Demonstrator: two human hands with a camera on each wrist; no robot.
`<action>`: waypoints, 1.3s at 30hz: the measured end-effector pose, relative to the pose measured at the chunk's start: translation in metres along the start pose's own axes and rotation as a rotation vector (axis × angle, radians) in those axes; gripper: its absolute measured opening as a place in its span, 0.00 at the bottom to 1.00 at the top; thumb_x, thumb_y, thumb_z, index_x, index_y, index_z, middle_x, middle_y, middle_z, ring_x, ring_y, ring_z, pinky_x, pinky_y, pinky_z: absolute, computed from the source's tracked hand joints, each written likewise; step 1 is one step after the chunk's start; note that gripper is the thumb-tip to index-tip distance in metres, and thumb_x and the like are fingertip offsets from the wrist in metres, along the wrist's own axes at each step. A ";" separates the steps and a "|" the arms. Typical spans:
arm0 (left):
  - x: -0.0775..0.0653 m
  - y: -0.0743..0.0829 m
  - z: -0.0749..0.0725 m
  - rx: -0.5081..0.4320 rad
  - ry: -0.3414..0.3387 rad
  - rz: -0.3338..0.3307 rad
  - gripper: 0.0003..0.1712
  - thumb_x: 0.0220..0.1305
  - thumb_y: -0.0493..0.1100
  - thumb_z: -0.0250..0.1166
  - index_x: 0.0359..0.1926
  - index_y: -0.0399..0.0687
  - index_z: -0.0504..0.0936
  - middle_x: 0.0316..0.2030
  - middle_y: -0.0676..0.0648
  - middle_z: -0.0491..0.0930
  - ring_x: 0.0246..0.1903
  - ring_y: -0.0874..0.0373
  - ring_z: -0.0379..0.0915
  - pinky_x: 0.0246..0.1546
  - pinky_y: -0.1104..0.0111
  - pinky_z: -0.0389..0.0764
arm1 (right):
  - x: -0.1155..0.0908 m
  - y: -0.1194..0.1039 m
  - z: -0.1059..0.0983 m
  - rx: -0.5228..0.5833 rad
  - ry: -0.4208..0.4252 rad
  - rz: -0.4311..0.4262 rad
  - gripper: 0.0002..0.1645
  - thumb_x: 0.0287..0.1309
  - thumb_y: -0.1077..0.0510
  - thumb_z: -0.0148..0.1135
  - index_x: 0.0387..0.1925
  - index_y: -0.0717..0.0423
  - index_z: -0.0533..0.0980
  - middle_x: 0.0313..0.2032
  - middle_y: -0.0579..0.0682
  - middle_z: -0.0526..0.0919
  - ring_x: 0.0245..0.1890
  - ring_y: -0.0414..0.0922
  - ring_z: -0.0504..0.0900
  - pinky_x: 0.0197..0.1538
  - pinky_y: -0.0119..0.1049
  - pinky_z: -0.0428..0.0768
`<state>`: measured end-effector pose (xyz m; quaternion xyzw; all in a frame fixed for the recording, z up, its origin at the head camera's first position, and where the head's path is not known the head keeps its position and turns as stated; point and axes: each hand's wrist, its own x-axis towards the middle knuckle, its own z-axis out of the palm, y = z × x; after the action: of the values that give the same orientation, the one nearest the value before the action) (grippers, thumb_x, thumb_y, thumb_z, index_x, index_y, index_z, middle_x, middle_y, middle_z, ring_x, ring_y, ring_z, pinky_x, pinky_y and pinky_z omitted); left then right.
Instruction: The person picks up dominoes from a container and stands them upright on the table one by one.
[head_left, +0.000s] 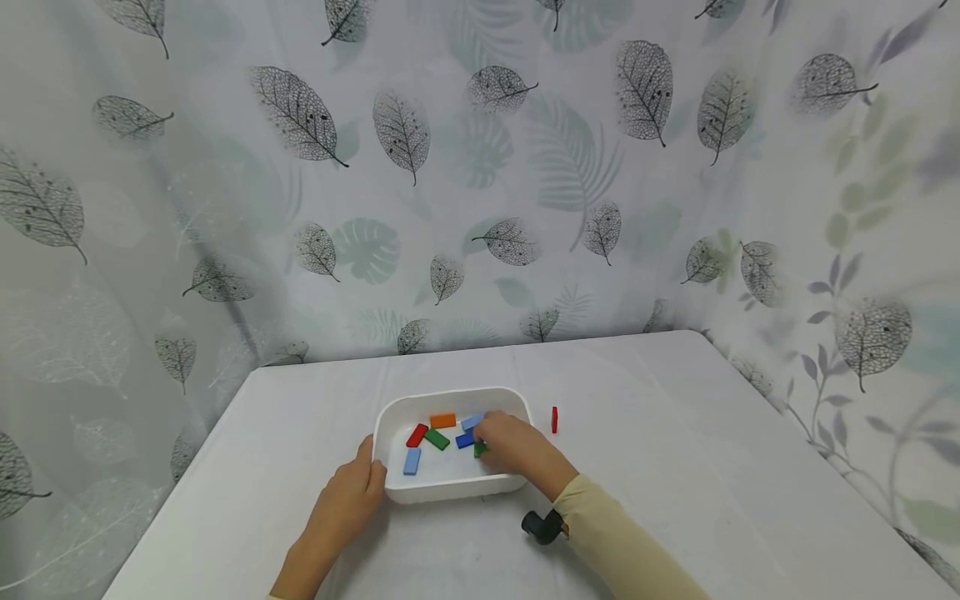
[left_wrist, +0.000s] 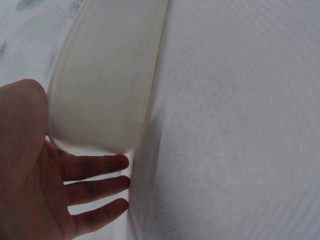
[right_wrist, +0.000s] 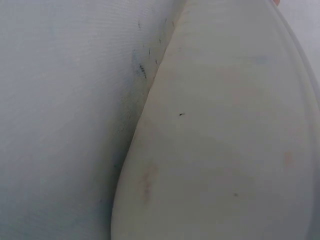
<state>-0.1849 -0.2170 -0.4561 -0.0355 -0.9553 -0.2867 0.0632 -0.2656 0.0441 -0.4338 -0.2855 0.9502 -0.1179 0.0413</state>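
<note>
A white plastic tray stands on the table with several small coloured blocks in it. My left hand holds the tray's left end, thumb at the rim; in the left wrist view three fingers stretch out past its wall. My right hand reaches over the right side, fingertips down among a light blue block, a dark blue block and a green block. I cannot tell whether it pinches one. Further left lie an orange block, a red block, another green block and another light blue block.
Outside the tray, to its right, a narrow red block stands on the white-covered table. A leaf-patterned curtain hangs behind and at both sides. The right wrist view is mostly the tray's outer wall.
</note>
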 end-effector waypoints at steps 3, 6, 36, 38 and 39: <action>0.000 0.000 0.000 0.002 0.001 0.002 0.29 0.79 0.42 0.50 0.73 0.32 0.61 0.61 0.31 0.78 0.37 0.51 0.76 0.50 0.45 0.82 | 0.000 0.000 0.000 0.007 -0.006 -0.006 0.06 0.58 0.59 0.77 0.37 0.53 0.87 0.29 0.42 0.75 0.34 0.42 0.73 0.44 0.34 0.79; 0.000 0.001 -0.001 0.003 0.002 0.007 0.29 0.78 0.42 0.50 0.73 0.31 0.61 0.60 0.30 0.79 0.37 0.51 0.76 0.48 0.45 0.83 | 0.000 0.000 0.000 0.014 -0.014 -0.004 0.08 0.58 0.57 0.77 0.39 0.52 0.86 0.30 0.41 0.76 0.35 0.42 0.74 0.45 0.35 0.80; 0.001 0.001 -0.002 0.002 0.012 0.018 0.28 0.78 0.41 0.50 0.72 0.31 0.62 0.58 0.30 0.80 0.34 0.52 0.75 0.36 0.55 0.83 | -0.002 0.006 0.002 0.077 0.139 -0.033 0.11 0.61 0.56 0.71 0.43 0.51 0.80 0.34 0.43 0.79 0.35 0.42 0.75 0.43 0.37 0.82; 0.000 0.001 -0.002 0.000 0.009 0.015 0.28 0.78 0.41 0.50 0.72 0.31 0.62 0.59 0.30 0.80 0.34 0.52 0.75 0.38 0.54 0.84 | -0.003 0.007 0.003 0.086 0.161 -0.058 0.10 0.62 0.56 0.70 0.44 0.52 0.80 0.35 0.43 0.80 0.35 0.42 0.75 0.43 0.37 0.81; 0.000 0.001 -0.002 -0.001 0.007 0.012 0.28 0.79 0.41 0.50 0.73 0.32 0.62 0.59 0.30 0.79 0.34 0.52 0.75 0.39 0.53 0.84 | -0.004 0.007 0.004 0.094 0.171 -0.068 0.10 0.63 0.57 0.70 0.45 0.52 0.80 0.35 0.43 0.80 0.35 0.42 0.75 0.43 0.37 0.81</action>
<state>-0.1848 -0.2173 -0.4543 -0.0401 -0.9547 -0.2867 0.0681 -0.2658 0.0515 -0.4390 -0.3042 0.9334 -0.1877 -0.0308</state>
